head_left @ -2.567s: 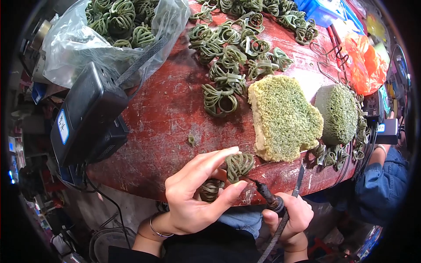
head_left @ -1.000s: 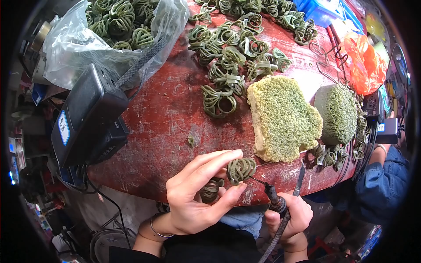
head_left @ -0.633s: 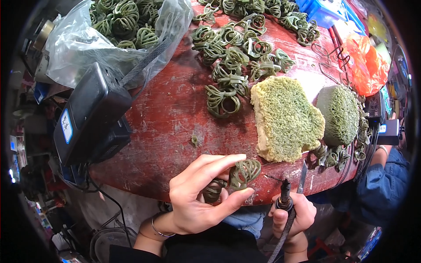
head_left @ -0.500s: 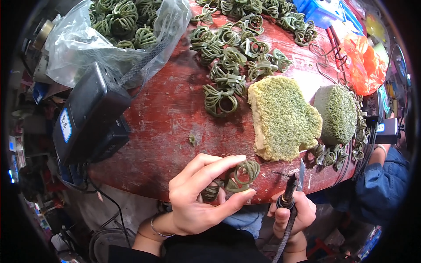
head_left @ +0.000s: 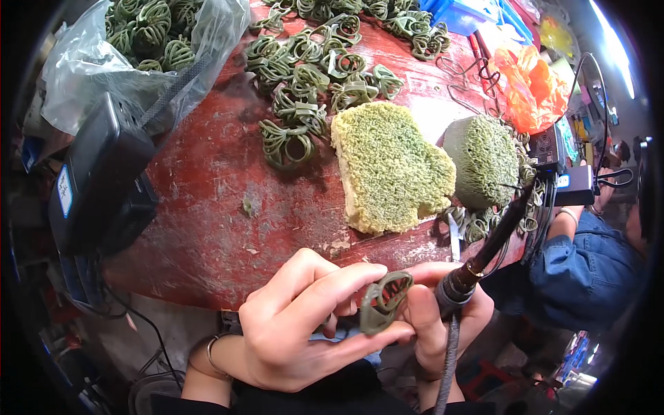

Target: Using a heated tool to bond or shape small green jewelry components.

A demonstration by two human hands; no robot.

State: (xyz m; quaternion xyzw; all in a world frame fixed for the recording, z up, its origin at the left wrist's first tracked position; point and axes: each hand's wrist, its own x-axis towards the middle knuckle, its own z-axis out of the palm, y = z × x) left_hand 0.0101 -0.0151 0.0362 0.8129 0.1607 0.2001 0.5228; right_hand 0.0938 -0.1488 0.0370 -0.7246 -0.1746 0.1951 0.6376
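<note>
My left hand [head_left: 297, 325] pinches a dark green, wax-like openwork ring [head_left: 387, 301] between thumb and fingertips, above the table's near edge. Close against it, my right hand [head_left: 443, 321] touches the ring with its thumb and fingertips. The same right hand grips a corded soldering iron [head_left: 477, 266], its dark shaft slanting up to the right, away from the ring. A thin metal blade [head_left: 454, 238] also sticks up from behind the right fingers; how it is held is hidden. The second green ring in my left palm is mostly covered by the fingers.
The red table [head_left: 200, 221] carries a yellow-green sponge block [head_left: 394, 169], a round green block [head_left: 482, 162] and many green rings [head_left: 297, 104]. A plastic bag [head_left: 90, 83] of rings and a black device [head_left: 104, 180] stand left. At right sits another person's blue sleeve [head_left: 577, 270].
My right hand has come up and left to meet the ring, swinging the soldering iron's shaft to the right. The left hand has turned the ring. The whole view has shifted.
</note>
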